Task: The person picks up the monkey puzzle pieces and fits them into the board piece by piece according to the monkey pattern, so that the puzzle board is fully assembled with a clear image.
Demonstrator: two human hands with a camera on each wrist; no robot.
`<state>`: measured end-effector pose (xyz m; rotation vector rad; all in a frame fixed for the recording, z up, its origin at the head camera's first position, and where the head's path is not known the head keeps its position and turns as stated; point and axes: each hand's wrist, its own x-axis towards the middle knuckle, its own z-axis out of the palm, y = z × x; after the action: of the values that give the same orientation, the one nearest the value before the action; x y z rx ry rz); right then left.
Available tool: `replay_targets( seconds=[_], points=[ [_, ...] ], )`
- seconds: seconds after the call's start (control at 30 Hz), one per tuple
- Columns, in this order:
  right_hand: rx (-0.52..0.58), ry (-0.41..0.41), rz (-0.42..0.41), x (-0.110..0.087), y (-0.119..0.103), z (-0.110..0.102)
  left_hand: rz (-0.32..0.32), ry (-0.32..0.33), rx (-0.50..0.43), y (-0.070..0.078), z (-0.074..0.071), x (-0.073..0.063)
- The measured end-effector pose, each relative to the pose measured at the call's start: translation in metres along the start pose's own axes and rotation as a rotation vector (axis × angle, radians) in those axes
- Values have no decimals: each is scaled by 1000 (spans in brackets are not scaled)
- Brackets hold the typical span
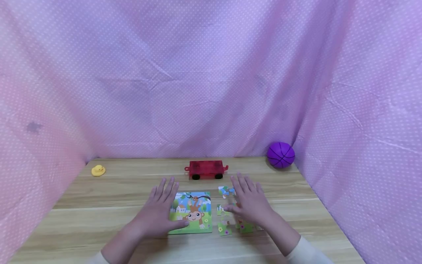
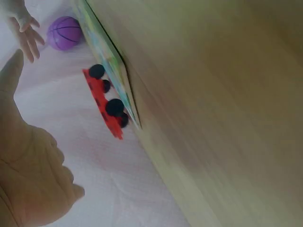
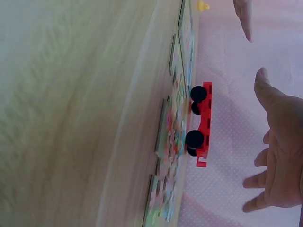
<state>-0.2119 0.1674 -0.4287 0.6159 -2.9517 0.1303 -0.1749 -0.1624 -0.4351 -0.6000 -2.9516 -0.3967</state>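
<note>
brown puzzle monkey (image 1: 194,215) shows only in head view, left grip (image 1: 159,213) and right grip (image 1: 251,205) wide.

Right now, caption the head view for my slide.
Left hand hovers by a monkey picture board, right hand by loose puzzle pieces, with a red wagon behind.

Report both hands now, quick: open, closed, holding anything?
Left hand: open, fingers spread, holding nothing.
Right hand: open, fingers spread, holding nothing.

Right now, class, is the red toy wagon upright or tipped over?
Upright: the red toy wagon stands on the wooden table, with its black wheels beneath its body in the head view.
</note>
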Motion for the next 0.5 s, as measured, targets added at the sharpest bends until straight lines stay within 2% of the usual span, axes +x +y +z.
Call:
replay_targets(
  seconds=[0.13,0.27,0.37,0.5],
  points=[
    [49,-44,-18,9,5,4,28,-92,-1,-15,-1,1],
    [96,-41,-47,21,9,7,41,-194,-43,-32,2,0],
    [120,-25,-85,30,12,10,47,-249,-85,-41,6,-2],
    [100,-51,-145,39,15,13,45,-302,-109,-47,10,0]
  ],
)
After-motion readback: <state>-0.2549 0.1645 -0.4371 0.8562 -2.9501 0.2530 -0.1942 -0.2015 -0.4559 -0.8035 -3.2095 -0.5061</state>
